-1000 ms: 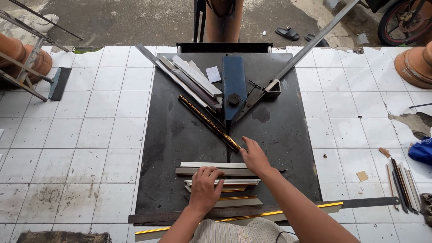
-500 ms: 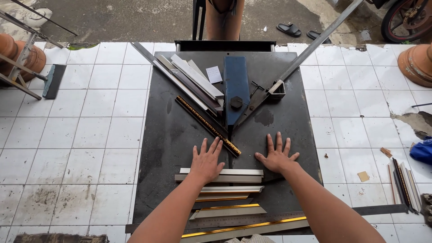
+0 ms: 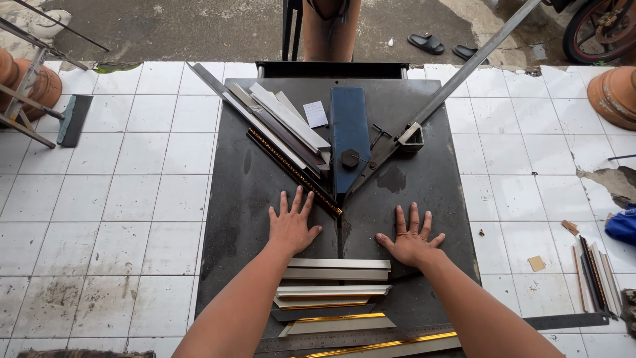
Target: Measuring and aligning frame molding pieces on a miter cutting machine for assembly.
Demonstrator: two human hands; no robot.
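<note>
Hands flat, both of them, on the dark metal table. Your left hand lies palm down with fingers spread wide, holding nothing, just left of the blue cutter head and a little nearer you than its tip. Your right hand lies the same way, fingers fanned, empty, to the right of the cutter head's tip.

Black moulding strip with gold pattern runs diagonally along the cutter head's left side; its near end stops just beside your left fingertips, and contact cannot be told. Beyond it, leaning the same diagonal, a bundle of pale and grey moulding lengths. A small white paper slip sits just left of the cutter head's far end. A long grey metal fence bar angles away to the cutter head's right, with a square bracket on it.

Nearer you than the cutter head, between your forearms, lies a stack of cut frame pieces, silver and gold edged. A steel ruler lies crosswise nearest you. Well right of the cutter head, on the white tiles, more moulding sticks.
</note>
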